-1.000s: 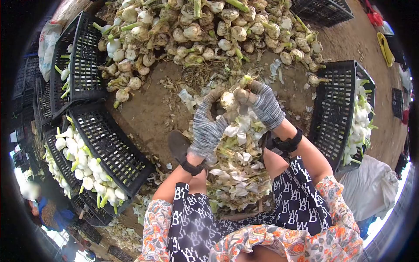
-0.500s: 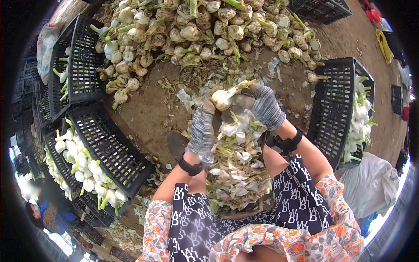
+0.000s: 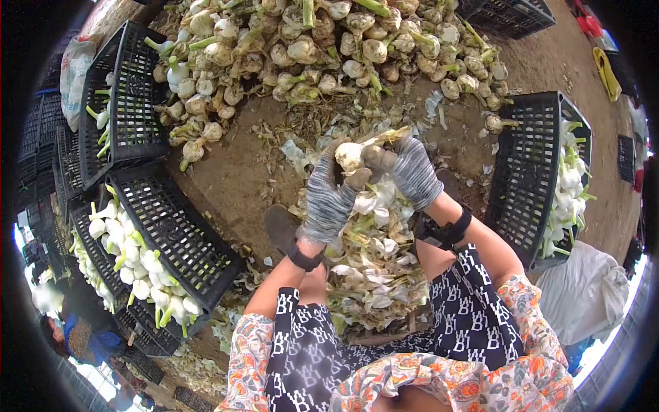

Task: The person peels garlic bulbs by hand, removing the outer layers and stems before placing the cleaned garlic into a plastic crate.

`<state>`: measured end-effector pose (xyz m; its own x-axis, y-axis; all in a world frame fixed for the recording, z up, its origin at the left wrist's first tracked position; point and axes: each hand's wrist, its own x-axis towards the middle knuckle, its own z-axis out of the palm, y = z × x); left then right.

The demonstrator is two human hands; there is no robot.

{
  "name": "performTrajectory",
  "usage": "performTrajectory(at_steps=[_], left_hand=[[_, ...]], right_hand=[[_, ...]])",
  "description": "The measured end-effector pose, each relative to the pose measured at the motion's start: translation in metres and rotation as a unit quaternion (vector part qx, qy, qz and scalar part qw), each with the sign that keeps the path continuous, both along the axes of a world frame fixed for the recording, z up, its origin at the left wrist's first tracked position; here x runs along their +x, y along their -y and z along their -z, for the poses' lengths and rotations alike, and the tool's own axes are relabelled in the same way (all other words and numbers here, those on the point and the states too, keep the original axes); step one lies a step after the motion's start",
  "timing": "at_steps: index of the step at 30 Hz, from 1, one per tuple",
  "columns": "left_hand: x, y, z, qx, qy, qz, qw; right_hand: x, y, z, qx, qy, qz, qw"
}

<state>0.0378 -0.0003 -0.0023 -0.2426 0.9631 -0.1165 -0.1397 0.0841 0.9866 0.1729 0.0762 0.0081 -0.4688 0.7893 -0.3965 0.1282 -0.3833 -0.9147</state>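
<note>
Both hands wear grey striped gloves with brown-stained fingers. A garlic bulb [image 3: 349,156] with a dry stem pointing right is held between them. My left hand [image 3: 328,202] is closed around the bulb's left and lower side. At the stem side, my right hand [image 3: 414,172] has its fingers closed where stem and bulb meet. Below the hands, a heap of peeled garlic skins [image 3: 374,268] lies between my legs. Ahead, a large pile of unpeeled garlic [image 3: 295,51] with soil and stems on it covers the ground.
Black crates of white, trimmed garlic stand at left [image 3: 171,233], upper left [image 3: 137,96] and right [image 3: 525,178]. A white sack [image 3: 583,288] is at lower right. Loose skins litter the dirt floor [image 3: 226,172]. Another person [image 3: 82,336] is partly visible at lower left.
My left hand has turned, its thumb now showing under the bulb. My right fingers have come in closer against the bulb and stem. The bulb stays in nearly the same place.
</note>
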Motion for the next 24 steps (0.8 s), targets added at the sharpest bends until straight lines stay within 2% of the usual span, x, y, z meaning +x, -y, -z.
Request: performTrajectory(at_steps=[1, 3, 5, 8, 9, 12, 13, 15, 16, 17, 20, 23, 24], left_hand=[[-0.001, 0.005, 0.005, 0.004, 0.032, 0.003, 0.999], [-0.008, 0.005, 0.015, -0.069, 0.135, 0.016, 0.988], [-0.016, 0.005, 0.018, -0.134, 0.265, 0.027, 0.954], [-0.029, -0.004, 0.023, -0.202, 0.47, 0.07, 0.856], [-0.033, -0.008, 0.027, -0.218, 0.521, 0.101, 0.819], [-0.04, -0.014, 0.036, -0.237, 0.584, 0.25, 0.735], [-0.044, -0.016, 0.033, -0.218, 0.518, 0.261, 0.785], [-0.032, -0.015, 0.021, -0.25, 0.327, 0.119, 0.903], [-0.027, -0.013, 0.017, -0.259, 0.223, 0.043, 0.939], [-0.026, -0.011, 0.016, -0.212, 0.231, 0.024, 0.949], [-0.022, -0.009, 0.015, -0.167, 0.326, 0.021, 0.93], [-0.025, -0.002, 0.01, -0.152, 0.38, 0.067, 0.91], [-0.027, -0.001, 0.009, -0.146, 0.398, 0.082, 0.902]], right_hand=[[0.002, 0.0, 0.001, 0.005, -0.01, -0.02, 1.0], [0.003, 0.002, 0.004, 0.112, 0.01, -0.04, 0.993], [0.005, 0.003, 0.016, 0.192, 0.003, -0.052, 0.98], [0.005, 0.005, 0.002, 0.133, 0.025, -0.091, 0.987], [0.0, 0.004, 0.005, 0.198, -0.014, -0.096, 0.975], [0.003, 0.006, -0.006, 0.038, -0.034, -0.064, 0.997], [0.004, 0.008, -0.004, 0.044, -0.052, -0.056, 0.996], [0.008, 0.006, 0.004, 0.054, -0.038, -0.056, 0.996], [0.009, 0.006, 0.005, 0.058, -0.031, -0.056, 0.996], [0.011, 0.006, 0.004, 0.048, 0.005, -0.055, 0.997], [0.014, 0.006, 0.006, 0.007, -0.004, -0.056, 0.998], [0.028, -0.01, 0.008, -0.075, -0.033, -0.044, 0.996], [0.03, -0.014, 0.01, 0.039, 0.11, -0.099, 0.988]])
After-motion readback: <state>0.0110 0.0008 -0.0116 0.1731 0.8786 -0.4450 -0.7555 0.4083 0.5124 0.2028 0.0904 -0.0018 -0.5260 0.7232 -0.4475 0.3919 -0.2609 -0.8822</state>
